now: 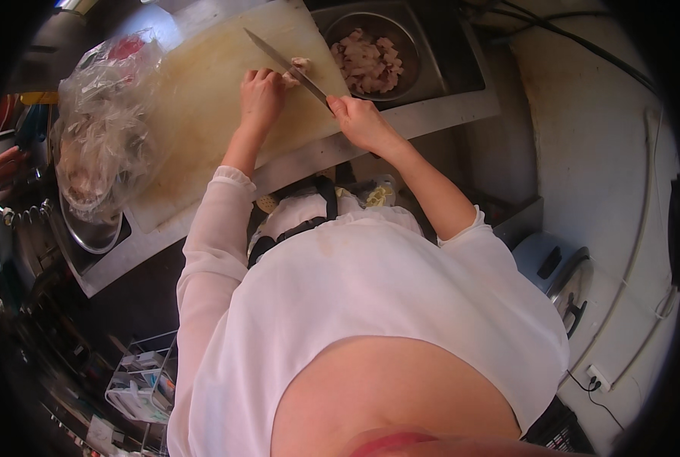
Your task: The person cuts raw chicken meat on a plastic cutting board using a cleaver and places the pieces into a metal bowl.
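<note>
My right hand (365, 123) grips the handle end of a long kitchen knife (283, 64), whose blade points up and to the left. A small piece of raw meat (300, 64) lies under the blade on a large white cutting board (203, 103), showing on both sides of it. Beside the blade, the curled fingers of my left hand (263, 94) hold the near side of that meat against the board; the fingertips are partly hidden. To the right of the board, a round metal bowl (411, 63) contains many cut chunks of raw meat (368, 63).
A clear plastic bag (108, 125) with contents hard to make out covers the board's left side. The bowl sits in a sink (454, 51) at the right. Along the near side runs the metal counter edge (300, 157). A blue lidded pot (545, 257) stands low by the wall.
</note>
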